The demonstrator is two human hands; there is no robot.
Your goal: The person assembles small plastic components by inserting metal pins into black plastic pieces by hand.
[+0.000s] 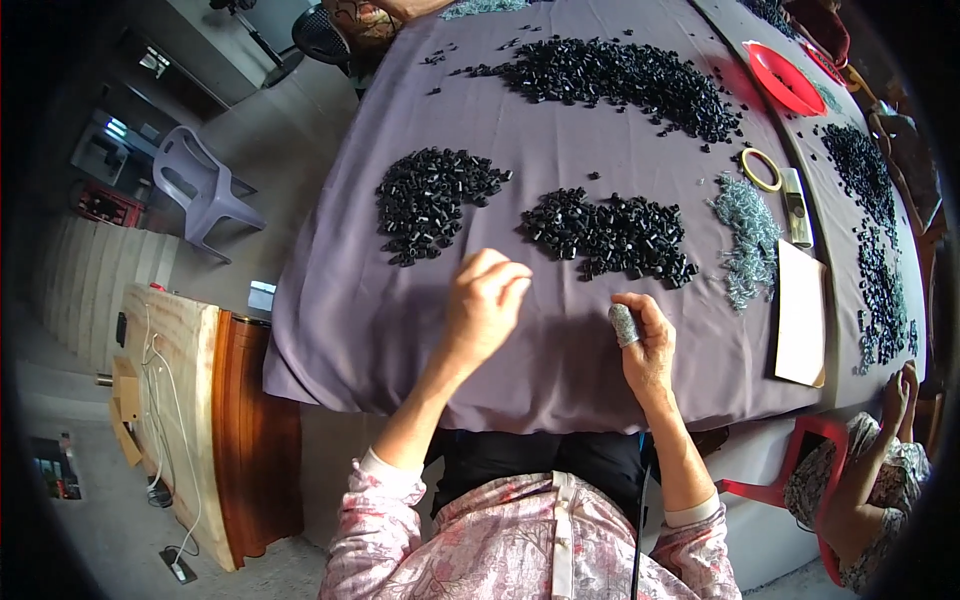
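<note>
My left hand (487, 302) is raised over the purple-grey tablecloth, its thumb and fingertips pinched together; anything between them is too small to make out. Just beyond it lies a heap of small black cylindrical pieces (425, 205). My right hand (648, 345) is curled closed near the table's front edge, with a silvery grey wrap (624, 325) around one digit. Whatever its fingers hold, if anything, cannot be told. A second heap of black pieces (610, 232) lies beyond and between the hands. To the right spreads a pile of small clear, greyish pieces (748, 240).
A larger black heap (625, 80) lies farther back. Along the right are a tape roll (761, 170), a clear-topped case (796, 208), a white card (800, 315) and a red basin (785, 80). Another person's hands (900, 400) show at right. A wooden cabinet (255, 440) stands left.
</note>
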